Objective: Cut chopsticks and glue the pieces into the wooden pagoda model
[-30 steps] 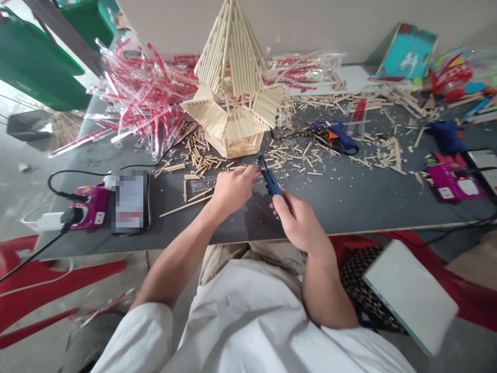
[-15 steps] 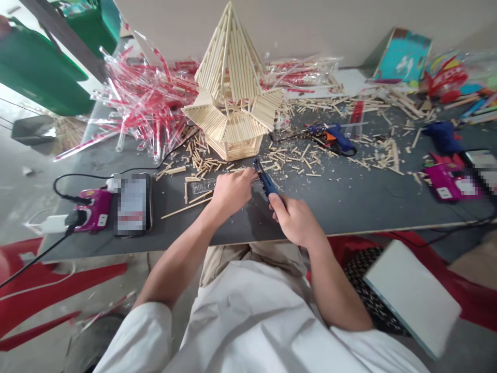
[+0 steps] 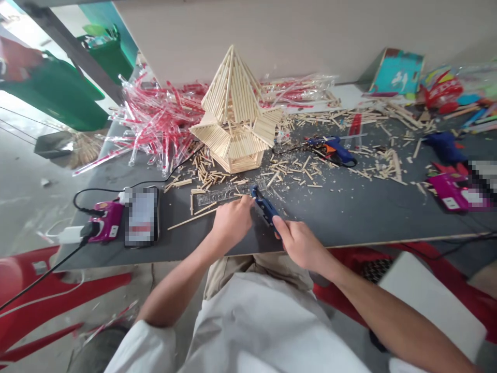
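Note:
My right hand (image 3: 301, 241) is closed round the handles of dark blue cutting pliers (image 3: 266, 208), whose head points up and left. Just left of that head, my left hand (image 3: 233, 220) has its fingers pinched together. Whatever they hold is too small to make out. A clear plastic ruler (image 3: 217, 195) lies partly behind the left hand, with a few thin wooden sticks (image 3: 192, 219) beside it. Behind both hands stands a pagoda-like model (image 3: 233, 114) built of wooden sticks, with a pointed roof and flared lower eaves.
Cut stick pieces (image 3: 298, 168) litter the table (image 3: 349, 212). A blue glue gun (image 3: 336, 150) lies right of the model, another (image 3: 444, 146) farther right. Red-and-clear plastic wrappers (image 3: 155, 119) heap at left. A phone (image 3: 142, 217) and purple power socket (image 3: 106, 220) sit at front left.
The camera view has tilted up, so the table and model appear lower. My right forearm has swung outward to the right; both hands stay close together, with the pliers still in the right.

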The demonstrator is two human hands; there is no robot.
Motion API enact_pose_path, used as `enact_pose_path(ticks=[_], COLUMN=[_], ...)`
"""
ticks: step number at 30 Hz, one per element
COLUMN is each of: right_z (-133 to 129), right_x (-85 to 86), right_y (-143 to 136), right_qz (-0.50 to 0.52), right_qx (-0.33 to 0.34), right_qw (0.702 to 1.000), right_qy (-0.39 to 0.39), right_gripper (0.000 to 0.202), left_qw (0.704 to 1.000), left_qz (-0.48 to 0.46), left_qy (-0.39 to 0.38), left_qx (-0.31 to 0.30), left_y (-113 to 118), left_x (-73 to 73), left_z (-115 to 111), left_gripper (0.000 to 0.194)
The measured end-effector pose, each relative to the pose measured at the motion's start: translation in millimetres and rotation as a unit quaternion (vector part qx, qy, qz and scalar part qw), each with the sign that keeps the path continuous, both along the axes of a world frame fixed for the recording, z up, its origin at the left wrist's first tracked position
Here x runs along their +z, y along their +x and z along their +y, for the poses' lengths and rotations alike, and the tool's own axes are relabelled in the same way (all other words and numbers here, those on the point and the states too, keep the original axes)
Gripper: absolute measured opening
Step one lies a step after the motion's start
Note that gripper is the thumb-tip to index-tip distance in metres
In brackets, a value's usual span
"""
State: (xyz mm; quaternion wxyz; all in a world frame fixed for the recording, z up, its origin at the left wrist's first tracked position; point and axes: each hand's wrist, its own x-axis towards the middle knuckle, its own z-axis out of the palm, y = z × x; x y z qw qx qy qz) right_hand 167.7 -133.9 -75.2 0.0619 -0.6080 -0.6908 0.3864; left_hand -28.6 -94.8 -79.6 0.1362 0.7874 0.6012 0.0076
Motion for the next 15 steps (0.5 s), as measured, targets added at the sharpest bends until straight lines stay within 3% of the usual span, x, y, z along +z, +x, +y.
enact_pose_path(ticks=[5, 8, 11, 15], right_z=[-7.7, -7.6, -5.5, -2.3], right_x=[10.5, 16.7, 15.0, -1.9], right_y=[11.2, 22.7, 32.4, 31.1], right_qz=[-0.053, -0.108, -0.191, -0.288], right_qx=[0.060, 0.054, 0.028, -0.017], right_qw=[0.996, 0.993, 0.980, 0.935], right_qy=[-0.031, -0.018, 0.052, 0.208], right_gripper=[0.063, 0.059, 0.051, 0.048], left_qw=[0.999, 0.999, 1.000, 0.999], left_qz=[0.041, 0.024, -0.010, -0.046], left_qy=[-0.032, -0.027, -0.010, 0.024], left_qx=[0.006, -0.002, -0.017, -0.015], left_y=[-8.3, -18.3, -29.0, -38.1], left_x=[4.1, 8.2, 11.2, 12.4], left_z=[-17.5, -18.4, -14.5, -7.7], left_gripper=[0.025, 0.031, 0.032, 0.032])
